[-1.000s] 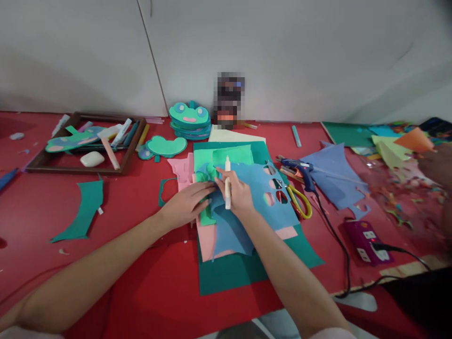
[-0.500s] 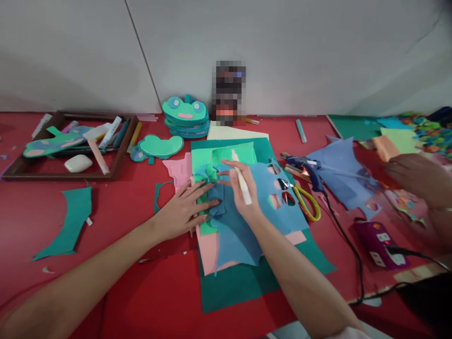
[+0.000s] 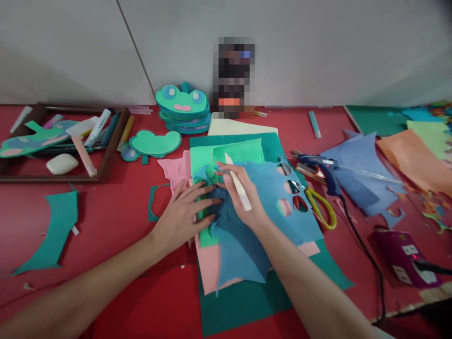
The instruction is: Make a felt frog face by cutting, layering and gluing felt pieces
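Note:
My right hand [image 3: 257, 206] grips a white marker [image 3: 242, 192], its tip end pointing away from me over the felt. My left hand [image 3: 183, 212] lies with fingers spread, touching blue and green felt. The blue felt sheet [image 3: 243, 254] has several cut-out holes on its right side. Under and beside it lie a bright green felt sheet [image 3: 243, 153], pink felt [image 3: 208, 275] and a dark green sheet [image 3: 243, 306]. My right fingertips hover by or touch the blue felt; I cannot tell which.
Yellow-handled scissors [image 3: 328, 214], a glue gun [image 3: 328, 172] and a purple power socket [image 3: 406, 256] lie to the right. At the back stands a stack of frog faces [image 3: 183, 103]. A brown frame tray [image 3: 106, 162] with markers and a white oval thing [image 3: 62, 164] are left.
The view has shifted a little, and a co-worker's hand at the right has left the picture. My hands stay at the felt, the marker still in my right hand.

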Demonstrator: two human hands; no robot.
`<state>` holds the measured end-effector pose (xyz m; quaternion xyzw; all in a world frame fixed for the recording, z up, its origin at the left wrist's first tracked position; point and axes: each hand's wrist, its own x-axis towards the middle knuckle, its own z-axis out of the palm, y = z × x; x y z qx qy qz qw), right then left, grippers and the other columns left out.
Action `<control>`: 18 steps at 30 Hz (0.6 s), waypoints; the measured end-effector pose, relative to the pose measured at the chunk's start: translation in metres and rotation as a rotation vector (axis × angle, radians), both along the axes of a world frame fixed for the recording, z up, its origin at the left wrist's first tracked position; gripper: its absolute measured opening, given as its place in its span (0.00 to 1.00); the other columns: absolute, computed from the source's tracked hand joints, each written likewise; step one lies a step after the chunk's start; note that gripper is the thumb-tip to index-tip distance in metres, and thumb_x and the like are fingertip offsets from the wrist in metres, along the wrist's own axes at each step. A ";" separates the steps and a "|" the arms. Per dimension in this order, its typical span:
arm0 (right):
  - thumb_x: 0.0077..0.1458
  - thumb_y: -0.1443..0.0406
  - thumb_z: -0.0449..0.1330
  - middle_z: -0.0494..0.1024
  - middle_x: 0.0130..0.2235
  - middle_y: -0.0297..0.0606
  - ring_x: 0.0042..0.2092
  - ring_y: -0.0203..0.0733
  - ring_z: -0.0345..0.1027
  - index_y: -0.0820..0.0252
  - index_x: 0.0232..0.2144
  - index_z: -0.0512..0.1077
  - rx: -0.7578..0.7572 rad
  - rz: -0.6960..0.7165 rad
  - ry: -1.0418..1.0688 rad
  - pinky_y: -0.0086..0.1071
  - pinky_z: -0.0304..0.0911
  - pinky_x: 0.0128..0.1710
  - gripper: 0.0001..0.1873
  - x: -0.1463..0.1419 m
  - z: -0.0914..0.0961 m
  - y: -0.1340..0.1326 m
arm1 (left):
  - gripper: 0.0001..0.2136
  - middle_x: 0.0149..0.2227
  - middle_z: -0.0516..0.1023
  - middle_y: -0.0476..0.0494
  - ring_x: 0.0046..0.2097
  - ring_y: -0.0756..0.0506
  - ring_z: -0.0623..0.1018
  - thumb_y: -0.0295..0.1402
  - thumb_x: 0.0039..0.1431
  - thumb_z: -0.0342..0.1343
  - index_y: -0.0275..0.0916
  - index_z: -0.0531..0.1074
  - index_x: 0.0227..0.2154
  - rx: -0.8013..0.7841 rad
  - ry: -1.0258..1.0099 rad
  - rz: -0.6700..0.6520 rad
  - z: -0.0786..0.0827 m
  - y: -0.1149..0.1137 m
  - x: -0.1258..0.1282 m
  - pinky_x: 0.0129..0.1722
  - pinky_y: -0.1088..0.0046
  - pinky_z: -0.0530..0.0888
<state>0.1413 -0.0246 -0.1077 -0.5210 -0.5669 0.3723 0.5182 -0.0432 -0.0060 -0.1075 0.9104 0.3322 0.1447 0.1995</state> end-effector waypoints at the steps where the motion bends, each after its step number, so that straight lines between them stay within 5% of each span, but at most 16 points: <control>1: 0.63 0.58 0.49 0.69 0.56 0.40 0.51 0.40 0.70 0.51 0.47 0.64 -0.003 -0.007 0.025 0.39 0.70 0.49 0.12 0.000 0.001 -0.001 | 0.17 0.59 0.68 0.45 0.63 0.38 0.62 0.41 0.61 0.52 0.46 0.69 0.52 0.000 0.009 0.004 -0.001 0.000 0.000 0.64 0.43 0.47; 6: 0.62 0.54 0.49 0.69 0.54 0.43 0.47 0.40 0.72 0.53 0.49 0.64 -0.023 -0.085 0.190 0.36 0.74 0.41 0.17 -0.001 0.007 -0.004 | 0.27 0.58 0.69 0.42 0.63 0.39 0.62 0.45 0.58 0.54 0.41 0.59 0.57 -0.002 0.021 0.026 -0.002 -0.001 -0.003 0.65 0.47 0.44; 11: 0.61 0.50 0.48 0.68 0.54 0.42 0.48 0.40 0.71 0.51 0.49 0.63 -0.072 -0.074 0.140 0.35 0.73 0.42 0.19 0.000 0.007 -0.004 | 0.31 0.59 0.67 0.39 0.64 0.38 0.61 0.49 0.56 0.54 0.40 0.56 0.59 0.023 0.022 0.011 -0.003 -0.001 -0.006 0.65 0.48 0.46; 18: 0.61 0.51 0.49 0.68 0.55 0.40 0.47 0.40 0.71 0.50 0.49 0.64 -0.064 -0.071 0.140 0.37 0.73 0.43 0.17 0.001 0.007 -0.005 | 0.24 0.62 0.62 0.38 0.64 0.36 0.59 0.46 0.60 0.52 0.38 0.64 0.54 0.136 0.007 -0.143 -0.003 0.001 -0.009 0.64 0.49 0.54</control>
